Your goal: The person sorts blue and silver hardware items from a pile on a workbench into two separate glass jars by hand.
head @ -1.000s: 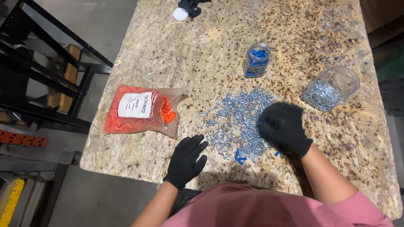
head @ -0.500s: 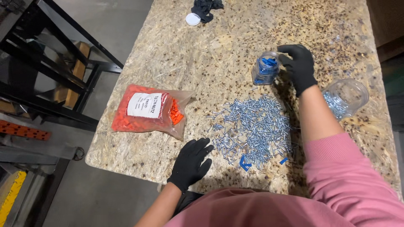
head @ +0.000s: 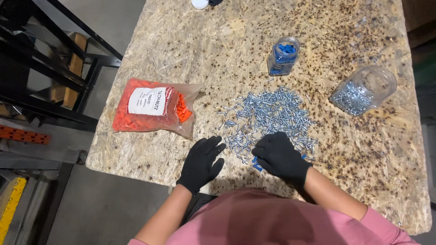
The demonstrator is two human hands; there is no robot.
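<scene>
A heap of small silver screws (head: 268,115) lies in the middle of the chipboard table (head: 218,59). My right hand (head: 279,156), in a black glove, rests curled on the heap's near edge, over some blue plastic pieces (head: 257,165); whether it grips one is hidden. My left hand (head: 202,162), also gloved, lies flat on the table with fingers apart, just left of the screws. An upright clear jar with blue pieces (head: 282,55) stands beyond the heap.
A clear jar of screws (head: 362,90) lies on its side at the right. A plastic bag of orange pieces (head: 154,111) lies at the left. A white lid (head: 200,3) sits at the far edge. A black metal frame (head: 50,63) stands left of the table.
My right hand has come back from the jar of blue pieces to the near edge of the screw heap. The left hand has stayed in place.
</scene>
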